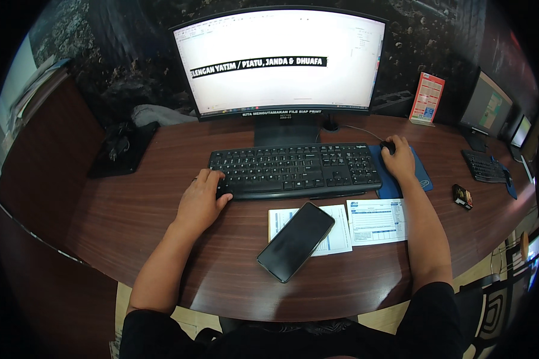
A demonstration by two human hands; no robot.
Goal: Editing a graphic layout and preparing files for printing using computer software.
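Observation:
A black keyboard point(293, 170) lies across the desk in front of a large curved monitor point(281, 66), whose screen shows a white page with a black band of lettering. My left hand point(202, 197) rests at the keyboard's left end, fingertips on the corner keys and thumb apart, holding nothing. At the other end, my right hand point(400, 160) is closed over a dark computer mouse point(389, 146), mostly hidden beneath the fingers. The mouse sits on a blue mouse pad point(422, 173). Between my forearms, a black smartphone point(296, 241) lies tilted on printed paper forms point(377, 221), screen dark.
A red and white card stand point(427, 99) is right of the monitor. Farther right are a second monitor point(488, 105), another keyboard point(485, 166) and a small dark box point(462, 196). To the left, a brown partition point(48, 137) borders the desk, near a black flat object point(123, 152).

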